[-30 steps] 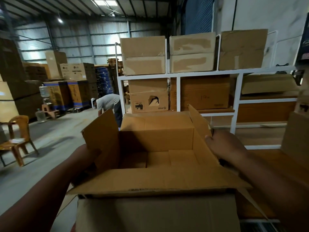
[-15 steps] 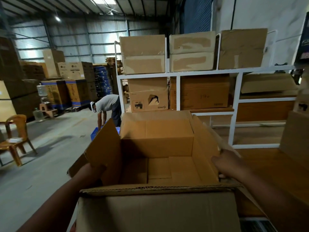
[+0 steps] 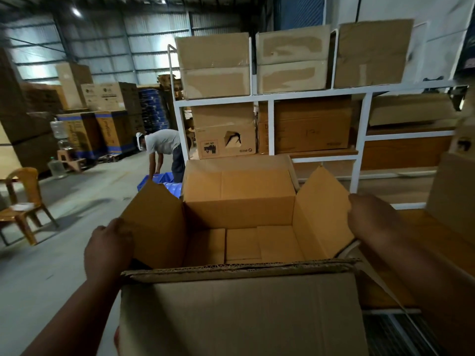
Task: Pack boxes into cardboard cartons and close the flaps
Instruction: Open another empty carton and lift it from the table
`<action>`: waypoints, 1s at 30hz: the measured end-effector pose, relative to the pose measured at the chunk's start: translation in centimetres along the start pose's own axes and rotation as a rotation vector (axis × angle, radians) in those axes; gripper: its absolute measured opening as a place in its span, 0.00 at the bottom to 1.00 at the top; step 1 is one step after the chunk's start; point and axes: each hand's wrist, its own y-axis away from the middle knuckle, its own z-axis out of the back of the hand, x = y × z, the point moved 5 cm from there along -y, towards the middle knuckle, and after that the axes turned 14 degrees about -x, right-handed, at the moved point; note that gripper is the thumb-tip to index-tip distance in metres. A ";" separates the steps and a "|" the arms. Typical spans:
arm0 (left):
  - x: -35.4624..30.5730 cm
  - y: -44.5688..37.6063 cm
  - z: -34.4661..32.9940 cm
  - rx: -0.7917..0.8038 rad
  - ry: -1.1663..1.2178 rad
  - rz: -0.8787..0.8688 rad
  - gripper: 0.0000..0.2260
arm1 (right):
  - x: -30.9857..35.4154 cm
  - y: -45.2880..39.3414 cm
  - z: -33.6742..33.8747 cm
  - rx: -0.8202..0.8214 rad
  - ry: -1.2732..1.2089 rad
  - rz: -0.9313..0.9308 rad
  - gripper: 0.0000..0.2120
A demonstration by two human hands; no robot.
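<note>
Head view looks down into an open cardboard carton (image 3: 239, 242), held between both hands. The left hand (image 3: 108, 249) curls over the outer edge of the left side flap (image 3: 154, 222), gripping it; the right hand (image 3: 372, 222) wraps the edge of the right side flap (image 3: 323, 214) the same way, though its fingertips are hidden behind the cardboard. Both flaps stand up and splay outward, away from each other. Beyond the hands the far flap (image 3: 239, 176) rises upright; nearer than the hands the front flap (image 3: 239, 312) hangs down outside. Inside, only the folded bottom panels show, with no boxes packed yet. By my judgement this is the opening-up step: the next move calls for letting go of the flaps once they stay spread, then fetching boxes to load.
</note>
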 end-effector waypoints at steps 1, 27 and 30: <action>-0.4 0.2 -0.1 0.020 -0.057 -0.036 0.14 | -0.2 0.3 -0.3 0.011 0.048 -0.011 0.09; -7.9 -3.9 2.4 0.560 -0.216 -0.194 0.18 | 4.7 -1.8 2.5 0.185 0.119 0.104 0.12; -7.9 -4.5 2.0 0.553 -0.315 -0.248 0.14 | 5.0 -2.6 2.2 0.220 0.149 0.112 0.13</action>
